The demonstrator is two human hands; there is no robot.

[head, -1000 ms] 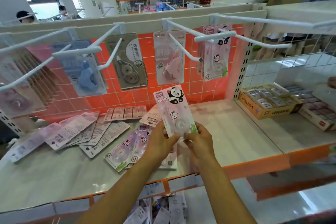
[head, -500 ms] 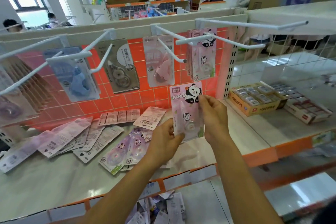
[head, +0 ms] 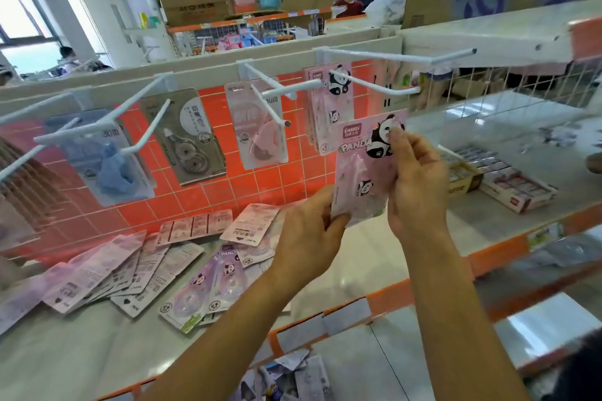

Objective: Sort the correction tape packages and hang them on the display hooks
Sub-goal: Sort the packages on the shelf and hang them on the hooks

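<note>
views=1 | head-worn, wide-angle | faces forward and down onto shelf (head: 65, 351) | near display hooks (head: 273, 106)

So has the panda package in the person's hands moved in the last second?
Yes. The panda package has risen and shifted right: it was below-left of the hanging panda packs; now its top overlaps their lower right corner.

Head view. The left grip (head: 309, 234) holds the lower left corner of a pink panda package (head: 365, 172). The right grip (head: 420, 185) pinches its upper right edge. The package stands upright just below the tip of a white hook (head: 374, 84) that carries matching panda packages (head: 329, 114). Further left hang a pink package (head: 257, 127), a grey package (head: 192, 136) and a blue package (head: 101, 156). Loose packages (head: 130, 270) lie scattered on the shelf (head: 65, 351).
</note>
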